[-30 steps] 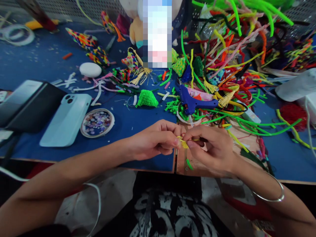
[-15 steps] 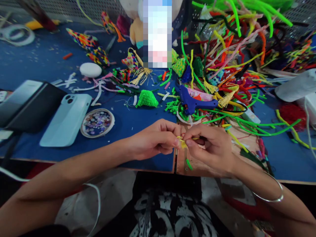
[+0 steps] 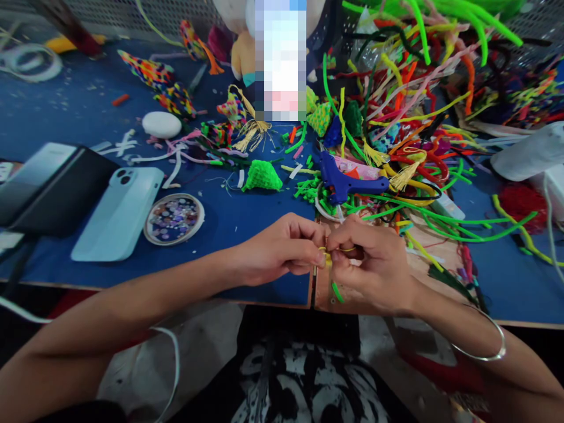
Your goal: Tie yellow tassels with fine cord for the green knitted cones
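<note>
both hands are basically meeting over the front edge of the table (image 3: pixel 224 220), w/ the L hand (image 3: pixel 277 249) pinching a small yellow piece (image 3: pixel 328 258) btwn thumb and fingers and the R hand (image 3: pixel 376 261) pinching a thin yellow strand right next to it. fingertips nearly touching, so most of the piece is hidden tbh, can't tell its shape. it's up near the L edge of a wooden board (image 3: pixel 325 296), w/ a short green bit (image 3: pixel 337 292) lying just below. blue glue gun (image 3: pixel 352 185) is just beyond the hands, on top of green scraps. bright green fuzzy thing (image 3: pixel 263 176) sits a bit further L, then a round dish of beads (image 3: pixel 200 224) and a light blue phone (image 3: pixel 117 220) next to it. big messy pile of fuzzy stems (image 3: pixel 418 111) back R, R arm has a silver bangle (image 3: pixel 501 351) btw
</note>
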